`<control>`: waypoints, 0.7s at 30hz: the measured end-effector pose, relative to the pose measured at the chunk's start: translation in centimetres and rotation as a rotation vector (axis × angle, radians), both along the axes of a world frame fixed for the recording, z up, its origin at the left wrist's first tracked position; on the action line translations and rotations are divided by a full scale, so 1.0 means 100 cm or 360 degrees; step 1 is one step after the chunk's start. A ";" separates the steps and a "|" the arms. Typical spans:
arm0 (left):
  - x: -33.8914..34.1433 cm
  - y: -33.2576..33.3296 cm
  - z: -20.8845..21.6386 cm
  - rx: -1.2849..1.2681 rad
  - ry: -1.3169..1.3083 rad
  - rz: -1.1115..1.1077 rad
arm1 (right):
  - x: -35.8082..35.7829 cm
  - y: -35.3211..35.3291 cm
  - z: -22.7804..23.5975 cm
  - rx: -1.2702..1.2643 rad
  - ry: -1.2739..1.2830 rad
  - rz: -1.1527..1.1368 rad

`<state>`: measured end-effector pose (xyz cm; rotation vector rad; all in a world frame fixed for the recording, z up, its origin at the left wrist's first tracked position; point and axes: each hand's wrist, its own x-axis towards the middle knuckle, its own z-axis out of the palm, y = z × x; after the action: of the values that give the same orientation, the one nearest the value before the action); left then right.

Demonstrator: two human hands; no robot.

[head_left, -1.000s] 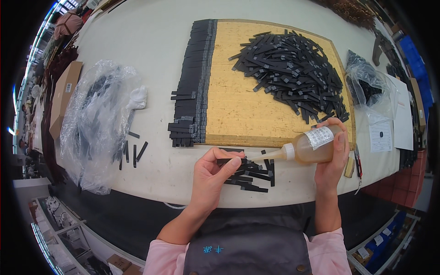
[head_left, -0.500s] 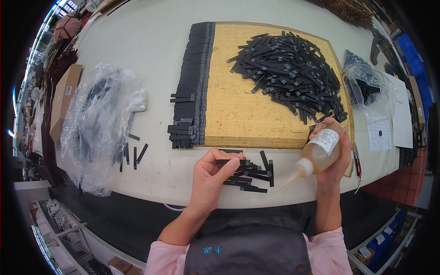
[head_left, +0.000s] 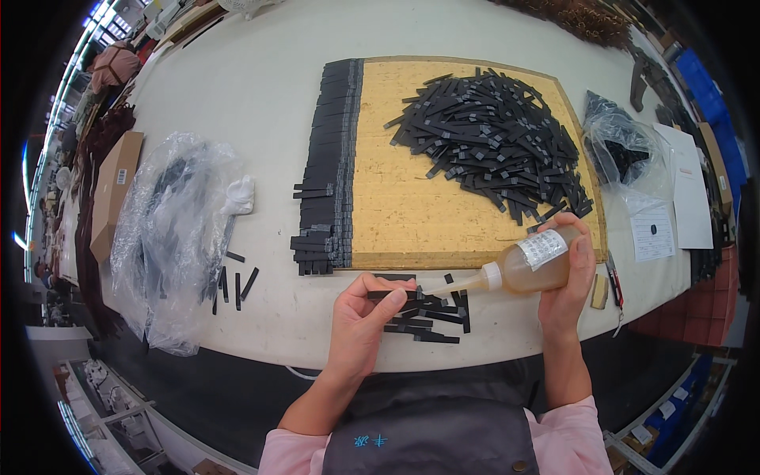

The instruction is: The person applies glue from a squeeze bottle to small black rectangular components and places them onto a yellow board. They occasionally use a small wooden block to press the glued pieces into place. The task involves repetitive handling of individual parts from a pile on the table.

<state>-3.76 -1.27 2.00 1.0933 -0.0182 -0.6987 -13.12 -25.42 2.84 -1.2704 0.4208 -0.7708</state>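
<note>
My left hand (head_left: 360,321) pinches a short black strip (head_left: 386,294) between thumb and fingers, just above the table's near edge. My right hand (head_left: 568,277) is wrapped round a squeeze bottle (head_left: 538,261) of amber liquid, with a white collar and a long thin nozzle. Tilted toward the left, the bottle has its nozzle tip (head_left: 431,293) close to the end of the held strip; whether they touch I cannot tell. Beneath and beside my left hand lie several loose black strips (head_left: 435,317). A yellow board (head_left: 396,214) beyond carries a heap of black strips (head_left: 499,142).
Along the board's left edge runs a tight row of strips (head_left: 328,142). Clear plastic wrapping (head_left: 170,237) lies at left beside a cardboard box (head_left: 117,190). At right are a plastic bag (head_left: 621,146), papers (head_left: 653,233), a yellow block (head_left: 600,291) and a red-handled tool (head_left: 614,281).
The bottle has swung from pointing down and left to nearly level, bringing its nozzle up to the strip in my left hand. My left hand keeps its pinch.
</note>
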 end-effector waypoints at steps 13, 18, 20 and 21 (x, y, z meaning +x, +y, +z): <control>0.000 -0.001 0.000 0.0014 -0.0005 -0.0007 | 0.000 -0.001 0.000 0.0077 0.0026 0.0038; -0.001 0.001 -0.005 -0.0068 -0.0017 0.0008 | 0.002 0.000 -0.002 -0.0051 0.0157 -0.0006; -0.001 0.001 -0.005 -0.0068 -0.0022 0.0002 | 0.001 -0.001 -0.002 -0.0037 0.0165 0.0021; -0.001 0.001 -0.005 -0.0068 -0.0019 0.0002 | 0.001 -0.001 -0.002 -0.0031 0.0169 0.0035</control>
<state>-3.86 -1.20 1.48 1.0566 -0.0424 -0.6875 -13.07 -25.55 2.64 -1.3361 0.4850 -0.6926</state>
